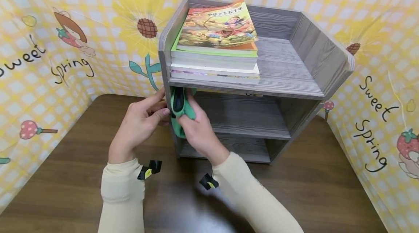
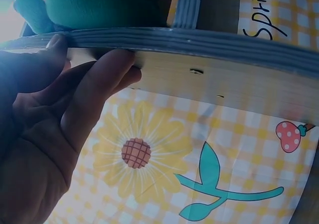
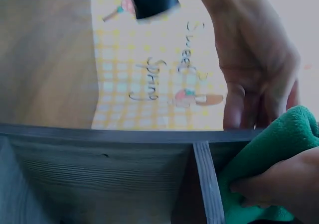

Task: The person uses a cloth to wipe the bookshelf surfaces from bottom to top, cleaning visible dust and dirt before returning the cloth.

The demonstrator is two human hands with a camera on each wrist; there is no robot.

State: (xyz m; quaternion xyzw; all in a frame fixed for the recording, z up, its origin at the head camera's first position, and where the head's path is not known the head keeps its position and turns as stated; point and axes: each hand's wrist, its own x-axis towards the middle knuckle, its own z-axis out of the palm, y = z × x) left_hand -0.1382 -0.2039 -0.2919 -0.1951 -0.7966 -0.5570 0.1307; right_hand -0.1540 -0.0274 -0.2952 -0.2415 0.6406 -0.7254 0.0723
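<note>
A grey wood-grain shelf [image 1: 281,58] stands on the table, its left side panel [image 1: 165,62] between the two hands. My left hand [image 1: 135,125] grips that panel from outside. In the left wrist view its thumb [image 2: 57,44] lies at the panel's front edge and its fingers are on the pale outer face. Inside the upper compartment, my right hand [image 1: 200,133] holds a folded green cloth [image 1: 189,111] up against the panel's inner side. A dark patch shows within the cloth's fold. In the right wrist view the cloth [image 3: 274,149] is bunched around the right thumb.
A stack of books [image 1: 216,40] sits on the left of the shelf's top, right above the hands. A middle board [image 1: 248,116] and a bottom board [image 1: 229,147] lie below it. Yellow checked fabric [image 1: 108,43] surrounds the brown table [image 1: 65,153].
</note>
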